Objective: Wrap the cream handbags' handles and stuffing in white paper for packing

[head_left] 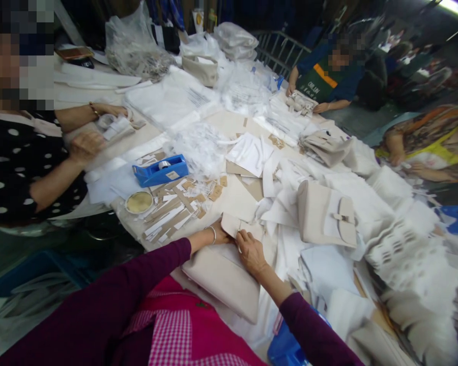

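Touches the rounded beige flap with the left hand; cannot tell the grip of half-hidden fingers. Has the beige bag lying before the apron, slanting lengthwise from upper left to lower right. Clamps the flap in bunched right hand fingers.

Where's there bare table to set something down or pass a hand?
Best bet: the beige tabletop between the crumpled plastic and the bagged stacks beyond, with only small brown bits on it. Tighter: the sliver between the round tin and the near-left edge. Crowded: around the left hand and right hand, and the right side.
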Demonstrator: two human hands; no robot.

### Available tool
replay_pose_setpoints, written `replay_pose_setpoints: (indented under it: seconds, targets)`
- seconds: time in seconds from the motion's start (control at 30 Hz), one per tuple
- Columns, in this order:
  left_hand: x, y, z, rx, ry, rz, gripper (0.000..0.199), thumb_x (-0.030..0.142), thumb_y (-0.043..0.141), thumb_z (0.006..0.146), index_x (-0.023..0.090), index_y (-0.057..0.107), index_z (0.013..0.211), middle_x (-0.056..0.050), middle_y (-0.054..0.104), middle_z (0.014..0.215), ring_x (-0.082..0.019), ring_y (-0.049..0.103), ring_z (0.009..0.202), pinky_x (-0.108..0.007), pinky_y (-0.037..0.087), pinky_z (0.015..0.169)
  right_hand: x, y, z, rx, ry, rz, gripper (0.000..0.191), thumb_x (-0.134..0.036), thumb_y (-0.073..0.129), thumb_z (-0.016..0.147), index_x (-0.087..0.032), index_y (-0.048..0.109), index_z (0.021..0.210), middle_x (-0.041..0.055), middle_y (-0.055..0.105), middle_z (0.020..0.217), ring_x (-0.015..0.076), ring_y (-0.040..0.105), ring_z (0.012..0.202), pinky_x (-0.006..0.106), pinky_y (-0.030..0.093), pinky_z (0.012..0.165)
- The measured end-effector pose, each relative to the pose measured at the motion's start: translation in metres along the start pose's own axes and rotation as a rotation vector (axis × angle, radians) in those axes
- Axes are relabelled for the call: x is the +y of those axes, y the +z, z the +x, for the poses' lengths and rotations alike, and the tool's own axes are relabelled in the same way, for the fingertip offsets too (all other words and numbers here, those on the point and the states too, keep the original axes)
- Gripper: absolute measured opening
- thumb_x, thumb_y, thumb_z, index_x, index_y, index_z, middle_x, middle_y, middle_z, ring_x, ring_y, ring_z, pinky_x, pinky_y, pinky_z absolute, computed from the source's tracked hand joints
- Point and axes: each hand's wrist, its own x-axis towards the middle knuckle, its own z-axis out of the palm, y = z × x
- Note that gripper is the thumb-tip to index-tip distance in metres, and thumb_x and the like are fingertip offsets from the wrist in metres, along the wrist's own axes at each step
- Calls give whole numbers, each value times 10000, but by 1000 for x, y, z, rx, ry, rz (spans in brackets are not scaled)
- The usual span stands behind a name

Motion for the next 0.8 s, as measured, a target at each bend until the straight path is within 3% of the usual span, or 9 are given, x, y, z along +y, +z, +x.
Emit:
replay_pose_setpoints:
  seconds: [0.1, 0.27, 0.47, 0.63, 0.8]
  targets:
    - [-3, -6, -18, 28, -19, -26, 527, 400, 653, 680, 246, 555, 1174, -33, 585, 1209, -278, 361, 1238, -420, 242, 1066, -3, 10, -6, 35, -37, -15, 204, -187, 332, 914, -198, 530, 959, 87, 563, 1010, 202, 471, 894, 280, 376, 693]
    - [-12, -5, -40, 93, -123, -134, 820, 504, 720, 556, 162, 464, 1256, -141, 381, 1397, -304, 247, 1317, -471, 222, 1078, -3, 12, -2, 15, -84, 26, 164, -254, 387, 905, -201, 542, 912, 78, 576, 992, 193, 479, 932, 266, 379, 727]
    - [-25, 11, -45, 201, -219, -257, 1035, 495, 770, 473, 106, 336, 1329, -221, 166, 1475, -350, 163, 1355, -473, 238, 1077, 18, 12, 15, -176, -51, 490, 254, -366, 414, 857, -193, 481, 684, -8, 536, 660, 136, 492, 652, 248, 374, 635]
    - [-28, 19, -43, 272, -259, -348, 1151, 444, 802, 429, 37, 236, 1345, -238, 287, 1412, -353, 323, 1276, -433, 284, 1065, 36, 12, 29, -437, 57, 885, 339, -499, 465, 770, -199, 413, 621, -47, 425, 511, 94, 370, 461, 228, 289, 459]
    - [-26, 20, -44, 271, -300, -393, 1186, 401, 821, 409, 66, 195, 1358, -246, 298, 1404, -361, 355, 1260, -441, 306, 1046, 43, 11, 36, -558, 30, 887, 347, -507, 507, 743, -187, 459, 617, -29, 472, 521, 95, 405, 481, 230, 309, 462]
